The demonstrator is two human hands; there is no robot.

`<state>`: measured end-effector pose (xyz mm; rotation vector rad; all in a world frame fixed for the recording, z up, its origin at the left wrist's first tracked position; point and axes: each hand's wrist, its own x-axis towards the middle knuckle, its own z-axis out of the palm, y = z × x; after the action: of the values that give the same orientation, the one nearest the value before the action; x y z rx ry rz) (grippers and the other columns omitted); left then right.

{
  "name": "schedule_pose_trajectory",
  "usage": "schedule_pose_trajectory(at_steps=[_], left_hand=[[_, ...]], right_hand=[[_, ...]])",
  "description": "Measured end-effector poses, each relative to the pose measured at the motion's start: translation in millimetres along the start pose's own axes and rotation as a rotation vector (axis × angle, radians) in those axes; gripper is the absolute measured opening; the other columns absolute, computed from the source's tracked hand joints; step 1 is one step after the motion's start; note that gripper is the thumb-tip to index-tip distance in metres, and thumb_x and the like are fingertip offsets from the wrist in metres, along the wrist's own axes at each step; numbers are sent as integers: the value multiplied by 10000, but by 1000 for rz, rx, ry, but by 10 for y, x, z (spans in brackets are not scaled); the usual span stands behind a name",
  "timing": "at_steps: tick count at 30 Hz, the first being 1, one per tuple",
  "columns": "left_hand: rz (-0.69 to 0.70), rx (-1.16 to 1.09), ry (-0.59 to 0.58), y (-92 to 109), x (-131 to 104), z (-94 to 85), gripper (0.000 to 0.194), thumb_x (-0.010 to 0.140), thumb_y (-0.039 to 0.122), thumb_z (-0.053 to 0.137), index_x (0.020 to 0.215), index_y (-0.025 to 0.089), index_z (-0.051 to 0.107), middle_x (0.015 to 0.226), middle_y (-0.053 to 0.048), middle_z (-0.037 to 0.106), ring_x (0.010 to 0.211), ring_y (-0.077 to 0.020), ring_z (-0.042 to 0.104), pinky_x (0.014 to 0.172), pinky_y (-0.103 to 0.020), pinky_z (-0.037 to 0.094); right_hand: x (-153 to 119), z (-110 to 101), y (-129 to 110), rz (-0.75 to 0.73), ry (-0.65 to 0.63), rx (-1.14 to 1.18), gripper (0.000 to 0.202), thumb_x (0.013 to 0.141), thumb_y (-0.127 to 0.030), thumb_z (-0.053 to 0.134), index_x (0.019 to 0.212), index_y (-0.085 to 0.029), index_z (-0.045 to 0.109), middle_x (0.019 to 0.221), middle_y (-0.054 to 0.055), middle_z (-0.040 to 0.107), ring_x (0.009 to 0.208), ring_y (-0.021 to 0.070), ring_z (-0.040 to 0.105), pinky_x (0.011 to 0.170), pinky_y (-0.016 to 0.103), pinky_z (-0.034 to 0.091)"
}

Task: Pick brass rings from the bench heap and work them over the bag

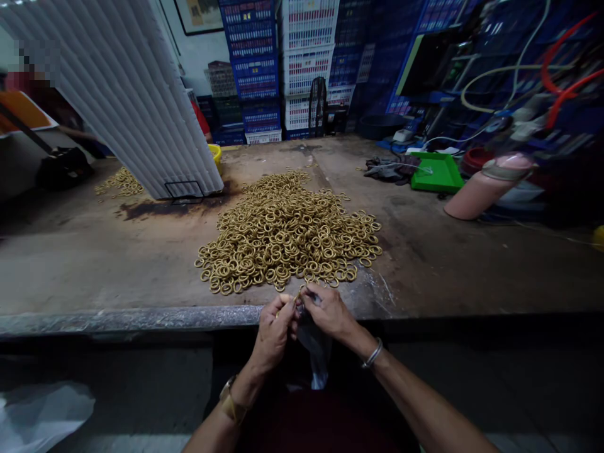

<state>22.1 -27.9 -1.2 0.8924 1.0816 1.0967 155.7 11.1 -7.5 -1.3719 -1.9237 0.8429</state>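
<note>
A large heap of brass-coloured rings (287,233) lies on the worn work table (155,270). At the table's front edge, my left hand (274,327) is closed with its fingertips on a ring (298,296). My right hand (329,309) meets it there, thumb and forefinger pinched on the same ring. A pale, limp cloth or plastic piece (319,352) hangs below the right hand, and its upper end is hidden behind the fingers. A watch is on the left wrist and a bracelet on the right.
A white corrugated panel (141,94) leans over the table at the left, with a smaller ring pile (123,182) behind it. A green tray (436,173), a dark glove (389,168) and a pink bottle (488,185) stand right. Stacked crates (309,56) line the back; another person is far left.
</note>
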Motion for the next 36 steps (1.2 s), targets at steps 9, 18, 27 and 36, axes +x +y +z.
schedule_pose_trajectory(at_steps=[9,18,27,36], left_hand=[[139,241,48,-9,-13,-23,267,795,418,482,695,174,515,500,53,413,433,-70,371,450,-180,322],[150,307,45,-60,-11,-60,228,809,376,471,722,176,537,521,49,416,457,-79,366,471,-188,311],[-11,252,-199,-28,-335,-65,239,818,382,449,718,172,498,525,48,384,445,-71,327,431,-183,271],[-92,1125,-287,-872,-271,-441,168,740,197,469,806,159,619,741,-47,614,718,-168,550,674,-256,388]], right_hand=[[-86,-6,-28,-123,-160,-361,139,722,-143,418,768,-196,538,641,8,598,588,126,515,542,224,245],[-109,-28,-61,-126,-234,-389,156,726,-131,420,801,-184,547,684,16,615,609,129,522,551,228,241],[-32,-87,106,36,-132,-522,193,784,-197,431,916,-209,571,773,31,647,709,152,570,583,234,281],[22,11,76,137,10,-610,203,839,-346,432,938,-215,551,847,42,659,769,173,600,606,243,299]])
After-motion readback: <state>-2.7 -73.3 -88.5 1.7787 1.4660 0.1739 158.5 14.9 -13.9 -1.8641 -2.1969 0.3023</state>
